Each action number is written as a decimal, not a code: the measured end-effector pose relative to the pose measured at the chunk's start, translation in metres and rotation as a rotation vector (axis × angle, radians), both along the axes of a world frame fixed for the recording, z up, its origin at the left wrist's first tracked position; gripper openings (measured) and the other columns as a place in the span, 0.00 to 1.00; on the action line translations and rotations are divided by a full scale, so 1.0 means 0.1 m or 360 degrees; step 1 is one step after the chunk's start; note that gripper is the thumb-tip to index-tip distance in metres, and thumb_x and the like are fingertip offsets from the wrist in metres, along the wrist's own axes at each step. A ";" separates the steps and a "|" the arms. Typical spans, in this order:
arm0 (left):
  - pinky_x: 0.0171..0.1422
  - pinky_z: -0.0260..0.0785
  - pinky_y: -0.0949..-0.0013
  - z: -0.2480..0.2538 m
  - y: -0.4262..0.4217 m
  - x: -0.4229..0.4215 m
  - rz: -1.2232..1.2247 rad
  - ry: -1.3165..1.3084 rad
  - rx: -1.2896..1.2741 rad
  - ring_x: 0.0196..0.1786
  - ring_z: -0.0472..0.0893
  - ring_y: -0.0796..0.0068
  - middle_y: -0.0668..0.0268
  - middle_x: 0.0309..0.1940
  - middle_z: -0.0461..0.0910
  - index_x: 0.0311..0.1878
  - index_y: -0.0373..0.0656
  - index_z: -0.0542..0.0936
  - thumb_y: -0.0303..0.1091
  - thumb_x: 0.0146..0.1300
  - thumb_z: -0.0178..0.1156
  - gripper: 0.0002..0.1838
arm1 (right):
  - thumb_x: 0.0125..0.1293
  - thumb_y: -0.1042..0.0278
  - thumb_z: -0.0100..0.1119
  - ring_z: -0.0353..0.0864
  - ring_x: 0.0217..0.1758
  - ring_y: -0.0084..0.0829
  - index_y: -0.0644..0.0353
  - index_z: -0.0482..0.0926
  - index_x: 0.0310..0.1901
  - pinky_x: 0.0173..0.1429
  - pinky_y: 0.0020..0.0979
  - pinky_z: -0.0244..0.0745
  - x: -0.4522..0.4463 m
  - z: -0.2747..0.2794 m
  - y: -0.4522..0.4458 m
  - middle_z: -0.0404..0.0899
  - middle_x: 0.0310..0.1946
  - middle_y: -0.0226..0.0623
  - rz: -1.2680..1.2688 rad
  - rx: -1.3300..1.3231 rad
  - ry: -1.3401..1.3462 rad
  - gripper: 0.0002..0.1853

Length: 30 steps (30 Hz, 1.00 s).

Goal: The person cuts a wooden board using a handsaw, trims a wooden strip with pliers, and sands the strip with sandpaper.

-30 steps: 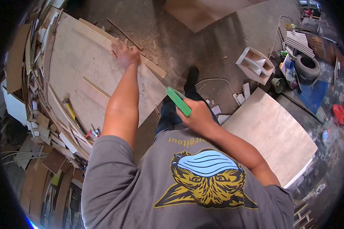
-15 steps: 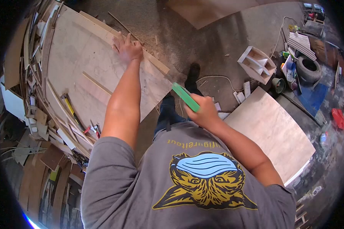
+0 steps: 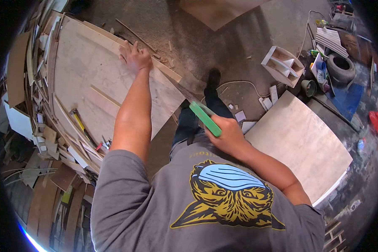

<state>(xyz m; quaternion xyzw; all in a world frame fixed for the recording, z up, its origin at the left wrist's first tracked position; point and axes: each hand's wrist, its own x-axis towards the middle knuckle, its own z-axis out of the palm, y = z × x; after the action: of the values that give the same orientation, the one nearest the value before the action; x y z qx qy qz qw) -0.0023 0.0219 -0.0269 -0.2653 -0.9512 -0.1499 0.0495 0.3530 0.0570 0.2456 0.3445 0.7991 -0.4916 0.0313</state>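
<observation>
Saw handle (image 3: 206, 119), clasped in right hand (image 3: 227, 132), has slid farther from board's edge (image 3: 171, 112); left hand (image 3: 137, 58) spreads over strip (image 3: 168, 70).

The upper garment is a grey, short-sleeved fabric T-shirt (image 3: 155, 210); the sleeves (image 3: 119, 172) have plain hems. The front bears a black-and-yellow animal-head print (image 3: 231, 208) with pointed ears (image 3: 193, 216) and a light-blue mask (image 3: 231, 176) marked by dark wavy lines. Small yellow lettering (image 3: 203, 154), partly illegible, adjoins the print. The lower garment is dark-blue trousers (image 3: 215, 101). One visible shoe (image 3: 214, 76) is dark.
</observation>
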 end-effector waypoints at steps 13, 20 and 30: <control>0.86 0.41 0.44 -0.04 -0.02 0.01 -0.0014 0.0006 -0.0056 0.84 0.54 0.54 0.66 0.79 0.65 0.62 0.60 0.85 0.44 0.58 0.64 0.26 | 0.60 0.67 0.68 0.82 0.32 0.59 0.63 0.78 0.32 0.34 0.49 0.76 -0.33 -0.51 0.12 0.80 0.26 0.53 -0.0030 0.0044 -0.0016 0.09; 0.86 0.39 0.43 -0.08 -0.01 -0.04 -0.0004 0.0028 -0.0096 0.85 0.53 0.53 0.68 0.80 0.63 0.63 0.60 0.85 0.43 0.59 0.61 0.26 | 0.62 0.63 0.67 0.84 0.37 0.59 0.57 0.80 0.36 0.41 0.54 0.81 -0.63 -0.54 -0.03 0.83 0.29 0.52 -0.0051 -0.0019 -0.0229 0.09; 0.87 0.37 0.44 0.05 0.05 0.01 0.0073 -0.0014 -0.0132 0.86 0.51 0.56 0.69 0.81 0.62 0.67 0.67 0.81 0.44 0.63 0.59 0.27 | 0.62 0.70 0.69 0.82 0.31 0.54 0.62 0.77 0.32 0.34 0.46 0.76 0.45 -0.21 -0.03 0.79 0.26 0.48 -0.0039 0.0054 0.0168 0.09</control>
<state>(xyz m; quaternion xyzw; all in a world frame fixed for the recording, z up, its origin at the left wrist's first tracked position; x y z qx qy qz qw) -0.0012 0.0266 -0.0215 -0.2445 -0.9626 -0.1102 0.0376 0.3976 0.0545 0.2250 0.3284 0.8035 -0.4960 -0.0228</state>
